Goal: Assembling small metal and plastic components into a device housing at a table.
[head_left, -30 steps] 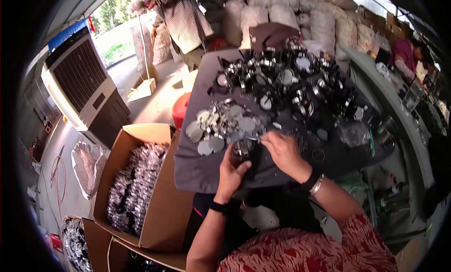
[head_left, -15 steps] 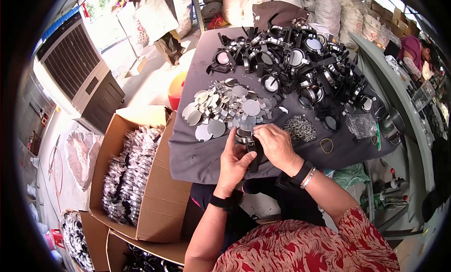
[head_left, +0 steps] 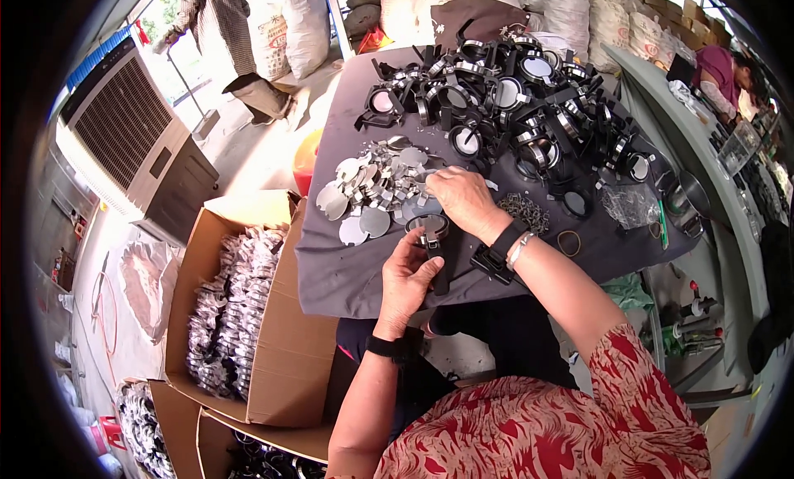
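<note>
My left hand point(head_left: 405, 276) is closed around a round black-and-silver ring piece point(head_left: 428, 226) with a black strap-like tail, its thumb on the tail and its fingers at the ring's left side. It is held over the near edge of the grey-covered table point(head_left: 356, 285). My right hand point(head_left: 463, 200) is just beyond and to the right of that piece, at the edge of a heap of thin grey metal discs with tabs point(head_left: 372, 184). Its fingers are bunched together and point left; what lies between them is hidden.
A large heap of black ring pieces point(head_left: 513, 103) covers the table's far side. Small metal clips point(head_left: 523, 213), a rubber band point(head_left: 569, 243) and a clear plastic bag point(head_left: 626, 206) lie right. At left stand a carton of wrapped pieces point(head_left: 285, 330) and an air cooler point(head_left: 132, 140). Other people are nearby.
My right hand has moved away from the ring piece, up to the disc heap's edge. The left hand still holds the piece, whose round top now shows. A person at the back left has shifted.
</note>
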### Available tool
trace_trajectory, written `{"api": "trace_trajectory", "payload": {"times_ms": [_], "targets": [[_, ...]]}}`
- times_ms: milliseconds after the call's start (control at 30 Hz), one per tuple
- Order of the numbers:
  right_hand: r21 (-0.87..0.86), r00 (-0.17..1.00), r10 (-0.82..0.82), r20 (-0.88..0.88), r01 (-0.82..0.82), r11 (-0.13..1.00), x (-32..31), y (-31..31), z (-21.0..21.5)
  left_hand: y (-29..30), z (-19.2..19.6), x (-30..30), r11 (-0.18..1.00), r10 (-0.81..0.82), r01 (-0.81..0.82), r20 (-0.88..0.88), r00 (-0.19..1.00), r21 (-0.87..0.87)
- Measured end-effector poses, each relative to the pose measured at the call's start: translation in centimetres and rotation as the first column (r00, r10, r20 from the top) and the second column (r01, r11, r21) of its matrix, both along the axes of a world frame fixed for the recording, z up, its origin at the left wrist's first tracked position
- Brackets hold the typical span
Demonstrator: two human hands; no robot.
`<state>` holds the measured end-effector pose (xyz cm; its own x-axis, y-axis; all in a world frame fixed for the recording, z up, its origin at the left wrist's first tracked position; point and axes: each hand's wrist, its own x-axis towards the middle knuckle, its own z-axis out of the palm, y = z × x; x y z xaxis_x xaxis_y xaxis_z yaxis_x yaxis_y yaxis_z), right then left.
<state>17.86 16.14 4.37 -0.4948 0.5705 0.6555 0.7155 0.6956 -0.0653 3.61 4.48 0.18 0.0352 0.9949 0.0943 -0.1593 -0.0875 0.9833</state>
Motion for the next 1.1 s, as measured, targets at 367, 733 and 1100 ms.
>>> {"api": "trace_trajectory", "payload": {"times_ms": [367, 733, 1100], "targets": [[-0.726, 0.858, -0.285, -0.428, -0.139, 0.673, 1.6, -6.2, -0.3, -0.1, -0.4, 0.4, 0.988, -0.004, -0.015, 0.126, 0.992, 0.151], [-0.641, 0.556, -0.431, -0.710, -0.765, 0.069, 1.7, -10.2, 0.8, -1.4, 1.1, 0.5, 0.897, 0.175, 0.008, -0.372, 0.911, 0.441], [-0.524, 0.457, -0.304, -0.836, -0.500, 0.689, 8.2, 5.4, 14.6, -1.0, -0.5, -1.3, 0.995, -0.017, 0.019, -0.021, 1.000, 0.098]]}}
